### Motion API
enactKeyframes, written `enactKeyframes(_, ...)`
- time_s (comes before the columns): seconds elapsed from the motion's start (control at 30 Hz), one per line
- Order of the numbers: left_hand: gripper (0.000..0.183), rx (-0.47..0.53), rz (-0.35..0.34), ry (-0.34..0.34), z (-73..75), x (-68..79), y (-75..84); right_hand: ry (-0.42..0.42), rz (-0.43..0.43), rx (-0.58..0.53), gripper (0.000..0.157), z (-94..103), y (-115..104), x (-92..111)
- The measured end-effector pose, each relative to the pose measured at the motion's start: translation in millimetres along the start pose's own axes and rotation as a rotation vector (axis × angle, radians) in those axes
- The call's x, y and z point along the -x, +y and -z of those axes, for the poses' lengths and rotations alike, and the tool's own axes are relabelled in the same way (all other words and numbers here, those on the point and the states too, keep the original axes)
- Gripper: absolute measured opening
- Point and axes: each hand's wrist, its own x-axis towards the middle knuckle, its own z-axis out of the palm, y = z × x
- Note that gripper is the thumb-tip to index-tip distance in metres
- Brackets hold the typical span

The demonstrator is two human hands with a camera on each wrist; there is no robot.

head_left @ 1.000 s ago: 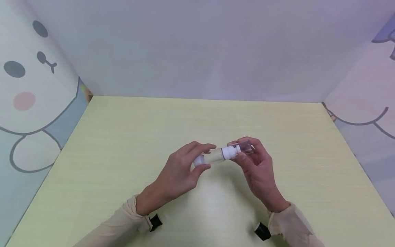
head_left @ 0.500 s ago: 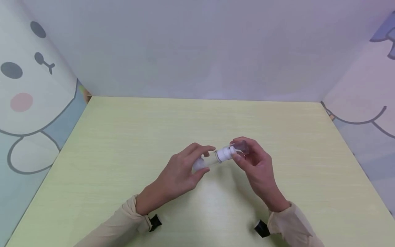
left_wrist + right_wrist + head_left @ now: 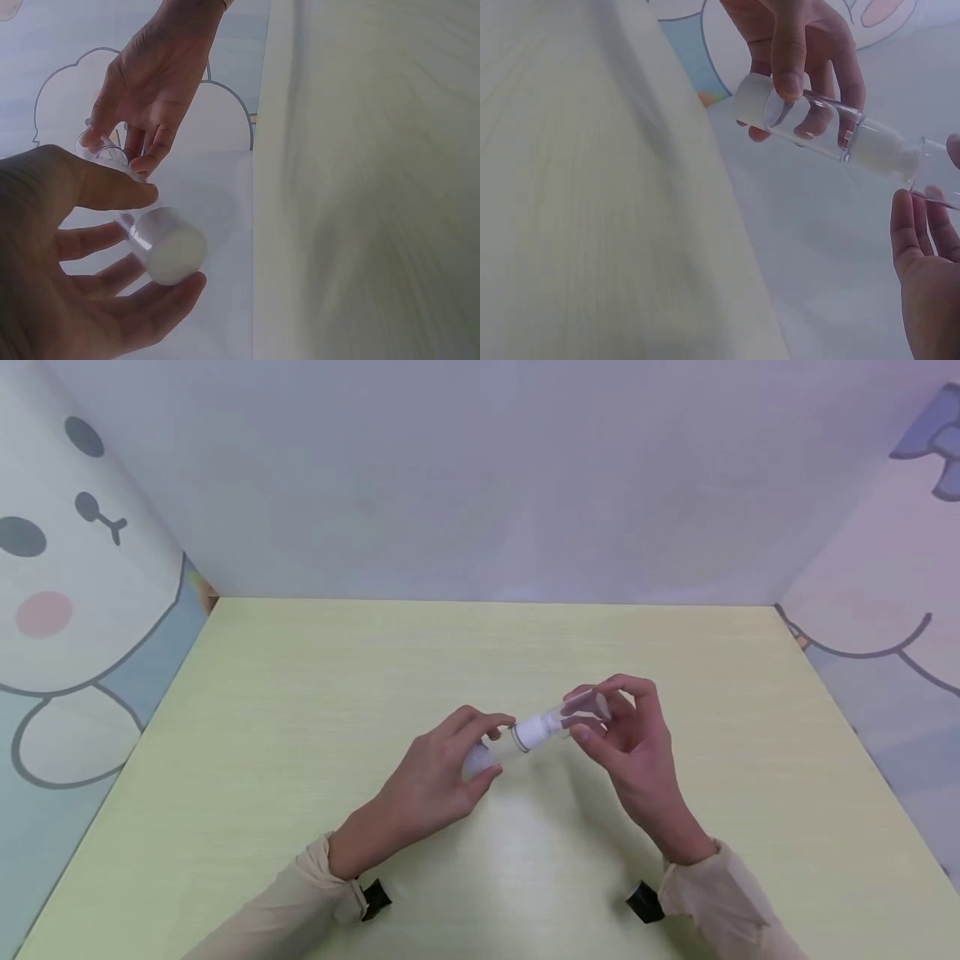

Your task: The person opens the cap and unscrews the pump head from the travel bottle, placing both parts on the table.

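Over the bench (image 3: 300, 693), well short of its far edge, the grip of the left hand (image 3: 431, 774) is clamped round the base of a clear pump bottle (image 3: 532, 732), nozzle towards the clear cap (image 3: 590, 704) pinched by the right hand (image 3: 641, 756). A pale wall (image 3: 480, 477) stands beyond.

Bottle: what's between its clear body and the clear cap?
The white neck piece, its narrow end at the mouth of the clear cap. Shows best in the right wrist view, left hand holding the clear body.
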Motion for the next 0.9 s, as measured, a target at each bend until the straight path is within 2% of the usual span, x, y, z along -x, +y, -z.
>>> enactKeyframes(0.2,0.055,0.0,0.015,0.006,0.3,-0.4,-1.9,0.012,0.019,0.011,0.049,7.1,-3.3,-5.0)
enactKeyframes(0.33,0.054,0.0,0.02,0.012,1.2,-0.5,-2.1,0.038,-0.005,0.073,0.048,13.2,-3.5,-7.3)
enactKeyframes(0.53,0.054,0.007,0.016,0.018,1.9,-0.9,-1.9,0.091,-0.075,0.252,0.048,22.2,-3.5,-11.5)
enactKeyframes(0.73,0.054,0.008,0.014,0.023,3.0,-0.9,-2.5,0.081,-0.099,0.465,0.047,33.5,3.8,-14.7)
enactKeyframes(0.9,0.053,0.016,0.014,0.022,3.7,-0.6,-2.9,0.088,-0.181,0.647,0.044,40.1,10.0,-14.8)
